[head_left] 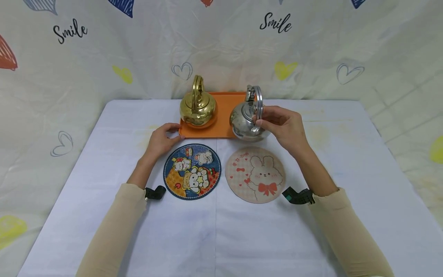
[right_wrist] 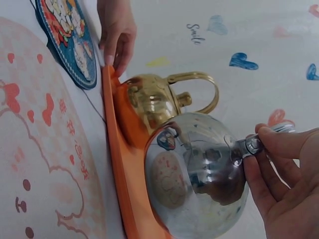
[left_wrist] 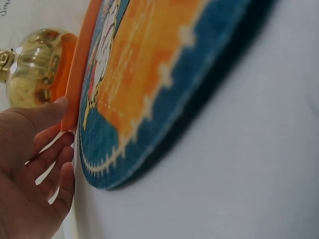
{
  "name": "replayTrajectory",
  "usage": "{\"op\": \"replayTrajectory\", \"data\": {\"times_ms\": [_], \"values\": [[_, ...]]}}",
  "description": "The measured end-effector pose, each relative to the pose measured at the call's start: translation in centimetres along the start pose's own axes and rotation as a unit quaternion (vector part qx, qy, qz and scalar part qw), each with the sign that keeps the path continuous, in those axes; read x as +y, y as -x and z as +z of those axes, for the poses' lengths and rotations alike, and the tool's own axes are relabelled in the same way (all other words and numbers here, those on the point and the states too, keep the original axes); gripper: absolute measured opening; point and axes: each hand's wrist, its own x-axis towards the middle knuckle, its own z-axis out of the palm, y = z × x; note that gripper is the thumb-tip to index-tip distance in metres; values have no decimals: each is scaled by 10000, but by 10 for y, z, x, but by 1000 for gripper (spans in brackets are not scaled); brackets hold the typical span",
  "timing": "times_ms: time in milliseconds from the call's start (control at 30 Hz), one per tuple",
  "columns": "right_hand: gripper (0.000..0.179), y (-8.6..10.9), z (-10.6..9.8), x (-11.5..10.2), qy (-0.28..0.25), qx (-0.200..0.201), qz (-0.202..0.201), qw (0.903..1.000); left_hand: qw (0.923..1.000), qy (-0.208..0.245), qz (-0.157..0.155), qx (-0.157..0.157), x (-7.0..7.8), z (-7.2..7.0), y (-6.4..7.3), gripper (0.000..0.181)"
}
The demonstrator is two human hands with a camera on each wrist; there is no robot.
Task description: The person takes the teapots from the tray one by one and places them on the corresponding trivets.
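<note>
My right hand (head_left: 286, 128) pinches the arched handle of a silver kettle (head_left: 246, 119) between thumb and fingers. The kettle is close over the right end of an orange tray (head_left: 225, 115) and overlaps its front edge in the head view. At the tray's left end stands a gold kettle (head_left: 198, 109), its handle upright and untouched. My left hand (head_left: 162, 139) holds the tray's front left corner. In the left wrist view the thumb (left_wrist: 47, 112) lies along the tray rim, with the other fingers lower down beside it.
Two round mats lie in front of the tray: a blue one (head_left: 192, 172) with cartoon animals on the left, a pink checked one (head_left: 255, 175) with a rabbit on the right. A white cloth (head_left: 214, 238) covers the table. Behind it hangs a printed backdrop (head_left: 221, 46).
</note>
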Motion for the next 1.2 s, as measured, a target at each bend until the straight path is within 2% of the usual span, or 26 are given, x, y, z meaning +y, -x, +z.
{"op": "replayTrajectory", "data": {"times_ms": [400,1200], "values": [[30,7,-6,-6,-60,-66,60,9999,10000,3,19,24,0,1,-1,50],[30,24,-13,-9,179,-81,57,9998,10000,23,58,67,0,2,0,50]]}}
